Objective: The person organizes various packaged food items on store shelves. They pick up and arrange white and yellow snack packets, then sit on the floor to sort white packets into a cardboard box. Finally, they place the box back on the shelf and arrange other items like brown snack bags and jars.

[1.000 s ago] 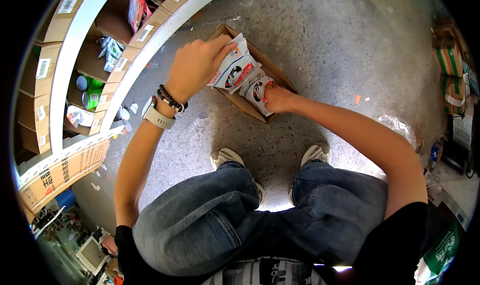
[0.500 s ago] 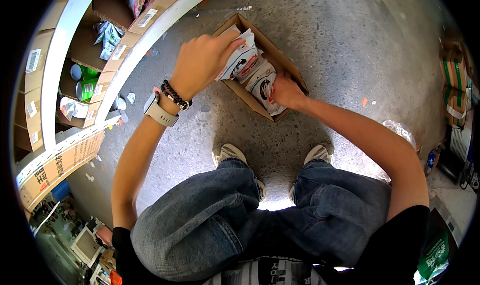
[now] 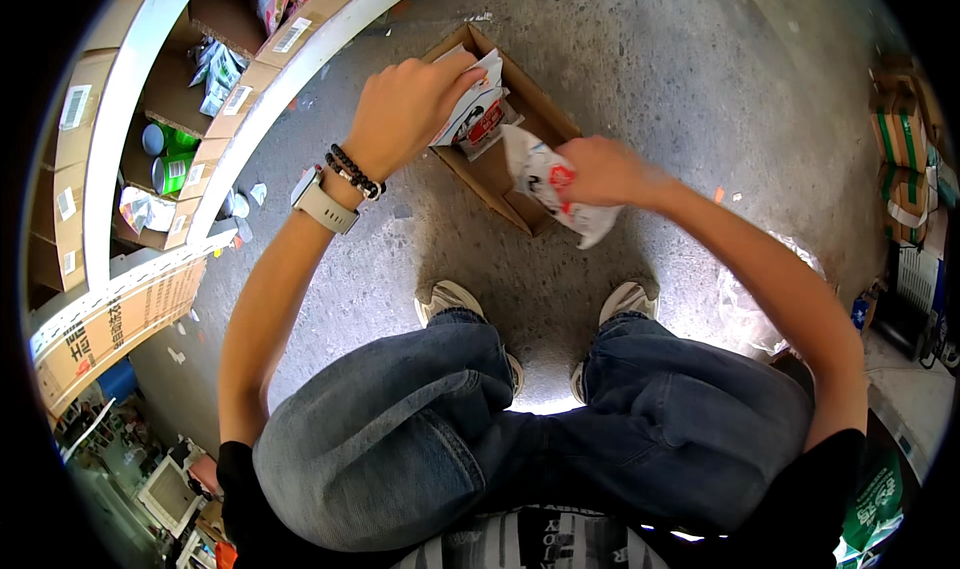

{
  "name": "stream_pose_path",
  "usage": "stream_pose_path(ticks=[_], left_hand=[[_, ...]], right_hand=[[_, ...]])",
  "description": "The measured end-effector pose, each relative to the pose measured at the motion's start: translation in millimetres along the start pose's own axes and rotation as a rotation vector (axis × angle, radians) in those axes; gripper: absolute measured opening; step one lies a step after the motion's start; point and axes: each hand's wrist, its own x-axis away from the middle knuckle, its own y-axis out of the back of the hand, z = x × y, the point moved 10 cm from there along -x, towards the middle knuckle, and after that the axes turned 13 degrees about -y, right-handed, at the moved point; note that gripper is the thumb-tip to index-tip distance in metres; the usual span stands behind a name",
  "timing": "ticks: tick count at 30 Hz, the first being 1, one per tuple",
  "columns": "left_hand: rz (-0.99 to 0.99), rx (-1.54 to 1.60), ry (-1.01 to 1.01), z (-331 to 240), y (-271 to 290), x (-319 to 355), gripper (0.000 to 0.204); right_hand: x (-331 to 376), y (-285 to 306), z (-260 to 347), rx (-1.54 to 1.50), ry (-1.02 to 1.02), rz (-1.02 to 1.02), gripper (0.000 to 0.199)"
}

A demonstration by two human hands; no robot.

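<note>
Over concrete floor [image 3: 720,89], right hand [image 3: 600,169] is now hoisting a clutched white packet [image 3: 533,164] from the cardboard box [image 3: 532,94], left hand [image 3: 405,111] pinching a second packet [image 3: 484,114].

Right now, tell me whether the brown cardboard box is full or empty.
Partly filled: the brown cardboard box holds at least one white printed packet at its far end; bare cardboard shows nearer.

Head-worn fisheye view, facing down at the floor [image 3: 700,79]. Knees [image 3: 340,429] are near at six o'clock, the box [image 3: 538,112] farther toward twelve.
</note>
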Motion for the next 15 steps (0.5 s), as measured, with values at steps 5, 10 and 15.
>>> stream_pose_path(ticks=[5, 10, 15], left_hand=[[0.015, -0.016, -0.092, -32, -11, -13, 0.024], [0.158, -0.113, -0.094, -36, -37, -15, 0.022], [0.252, -0.25, -0.052, -3, -67, -10, 0.021]], right_hand=[[62, 29, -71, -0.174, -0.002, 0.136, 0.041], [80, 24, -113, -0.221, -0.045, 0.083, 0.04], [80, 20, -100, -0.129, -0.013, 0.088, 0.041]])
